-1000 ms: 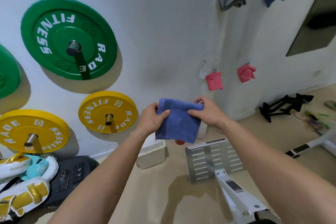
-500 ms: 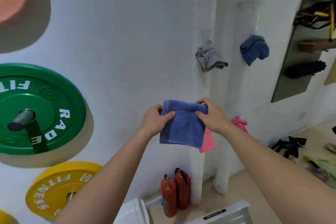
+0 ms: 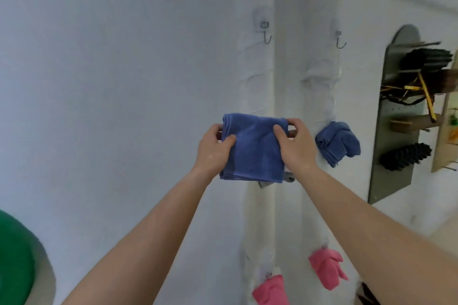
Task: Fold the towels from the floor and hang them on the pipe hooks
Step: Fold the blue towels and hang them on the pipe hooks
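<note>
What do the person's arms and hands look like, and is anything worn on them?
Both arms are bare as far as the frame edge: no sleeve shows on the left forearm or the right forearm. The left hand and the right hand wear no glove, and no ring, watch or wristband is visible.

No text, label or number legible. Lower left, green weight plate [image 3: 14, 260]: plain edge only. Faint marks on grey wall board [image 3: 389, 136] at right, too blurred to read.
</note>
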`<state>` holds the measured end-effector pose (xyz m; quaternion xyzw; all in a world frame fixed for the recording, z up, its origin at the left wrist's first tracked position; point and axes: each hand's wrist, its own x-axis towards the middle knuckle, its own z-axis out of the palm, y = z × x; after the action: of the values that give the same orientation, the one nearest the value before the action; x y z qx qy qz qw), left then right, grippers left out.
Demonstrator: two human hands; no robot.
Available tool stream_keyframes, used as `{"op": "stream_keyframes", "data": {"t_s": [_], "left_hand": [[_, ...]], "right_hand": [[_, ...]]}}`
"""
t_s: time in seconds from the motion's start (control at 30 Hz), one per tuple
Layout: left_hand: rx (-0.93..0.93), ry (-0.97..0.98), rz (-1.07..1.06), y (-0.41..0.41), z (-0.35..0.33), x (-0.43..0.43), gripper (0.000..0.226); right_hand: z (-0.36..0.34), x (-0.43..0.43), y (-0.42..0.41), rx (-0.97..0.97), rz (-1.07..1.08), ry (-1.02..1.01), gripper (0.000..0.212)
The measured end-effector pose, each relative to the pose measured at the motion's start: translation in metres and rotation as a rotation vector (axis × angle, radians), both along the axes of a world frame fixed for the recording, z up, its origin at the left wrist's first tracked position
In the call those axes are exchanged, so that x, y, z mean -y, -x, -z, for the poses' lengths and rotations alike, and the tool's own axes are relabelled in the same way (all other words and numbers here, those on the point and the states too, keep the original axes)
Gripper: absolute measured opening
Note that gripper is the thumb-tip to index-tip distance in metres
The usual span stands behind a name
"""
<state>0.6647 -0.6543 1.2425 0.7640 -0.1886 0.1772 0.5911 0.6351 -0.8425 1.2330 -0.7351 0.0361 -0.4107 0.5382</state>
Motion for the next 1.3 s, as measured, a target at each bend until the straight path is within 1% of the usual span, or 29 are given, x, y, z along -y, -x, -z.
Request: {"op": "stream_keyframes", "data": {"t_s": [0.07,0.17,0.27,0.4,0.47,0.53,0.63,0.7,0.73,0.8,0.9,0.97,1.03,1.1,1.17,1.23,1.3], "left_hand": [[0.045,0.046,-0.038,-0.017,-0.023,0.016,0.012],[0.105,0.088,-0.090,-0.039,-0.056,0.044,0.013],[0.178,0.116,-0.130,-0.058,-0.093,0.071,0.016],[0.282,0.157,-0.179,-0.075,-0.148,0.100,0.027],[0.326,0.186,-0.205,-0.082,-0.175,0.109,0.029],[0.362,0.197,-0.242,-0.090,-0.199,0.116,0.031],[0.486,0.202,-0.317,-0.103,-0.226,0.121,0.027],[0.608,0.120,-0.389,-0.112,-0.238,0.123,0.024],[0.645,0.040,-0.426,-0.118,-0.241,0.124,0.029],[0.645,-0.135,-0.483,-0.126,-0.238,0.126,0.040],[0.660,-0.267,-0.515,-0.136,-0.225,0.125,0.042],[0.705,-0.287,-0.512,-0.136,-0.215,0.123,0.039],[0.719,-0.283,-0.505,-0.134,-0.209,0.122,0.035],[0.705,-0.309,-0.545,-0.130,-0.206,0.120,0.033],[0.710,-0.344,-0.578,-0.128,-0.208,0.117,0.038],[0.734,-0.352,-0.546,-0.129,-0.210,0.116,0.041],[0.750,-0.332,-0.509,-0.133,-0.209,0.118,0.040]], "right_hand": [[-0.019,0.012,-0.018,0.030,-0.027,0.078,0.019],[-0.050,0.031,-0.039,0.074,-0.144,0.130,0.030],[-0.086,0.054,-0.059,0.142,-0.179,0.187,0.032],[-0.145,0.085,-0.089,0.244,-0.174,0.079,0.034],[-0.174,0.094,-0.104,0.282,-0.185,0.026,0.037],[-0.198,0.098,-0.118,0.324,-0.185,0.023,0.037],[-0.229,0.098,-0.140,0.397,-0.159,0.054,0.028],[-0.243,0.097,-0.155,0.431,-0.121,0.127,0.025],[-0.246,0.097,-0.162,0.432,-0.103,0.184,0.025],[-0.243,0.098,-0.172,0.420,-0.099,0.263,0.027],[-0.227,0.102,-0.177,0.401,-0.148,0.240,0.025],[-0.216,0.103,-0.177,0.393,-0.175,0.247,0.020],[-0.211,0.105,-0.175,0.383,-0.187,0.300,0.014],[-0.210,0.108,-0.172,0.376,-0.183,0.354,0.016],[-0.215,0.112,-0.166,0.368,-0.175,0.421,0.022],[-0.220,0.112,-0.159,0.347,-0.193,0.526,0.026],[-0.221,0.109,-0.154,0.344,-0.204,0.582,0.024]]}}
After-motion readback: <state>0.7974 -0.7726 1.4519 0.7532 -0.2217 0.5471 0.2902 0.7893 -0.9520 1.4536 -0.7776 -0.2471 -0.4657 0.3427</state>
